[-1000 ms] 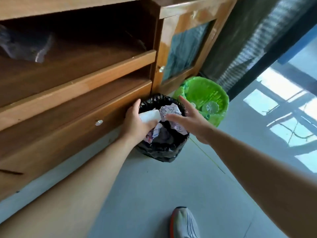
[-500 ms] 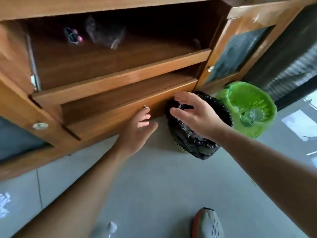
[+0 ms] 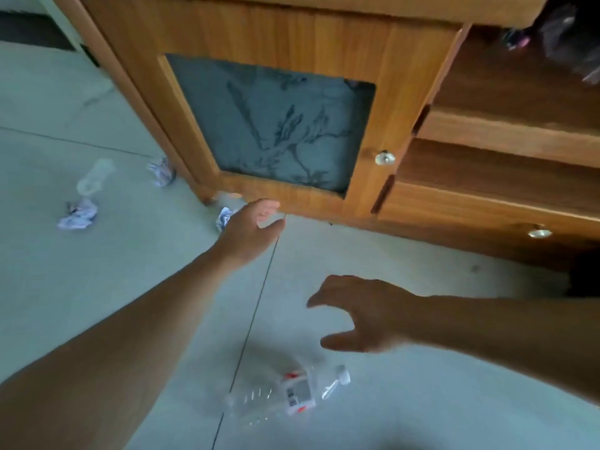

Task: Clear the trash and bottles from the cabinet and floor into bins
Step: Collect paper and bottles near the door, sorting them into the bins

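A clear plastic bottle (image 3: 289, 393) with a white and red label lies on its side on the floor near me. My right hand (image 3: 360, 315) hovers above it, open, fingers spread and empty. My left hand (image 3: 251, 227) is stretched out, open, close to a crumpled paper ball (image 3: 224, 217) at the foot of the wooden cabinet (image 3: 324, 34). Two more paper balls (image 3: 79, 216) (image 3: 161, 173) and a second clear bottle (image 3: 94, 177) lie on the floor to the left. A dark bag (image 3: 571, 37) sits on the cabinet shelf at top right.
The cabinet door has a dark patterned glass panel (image 3: 276, 125) and a round knob (image 3: 385, 157). A drawer with a knob (image 3: 539, 231) is to the right. Pale floor tiles stretch to the left and toward me.
The view has swung left, away from the black and green bins, which are out of sight. Both hands left the black bin and now reach over the littered floor.
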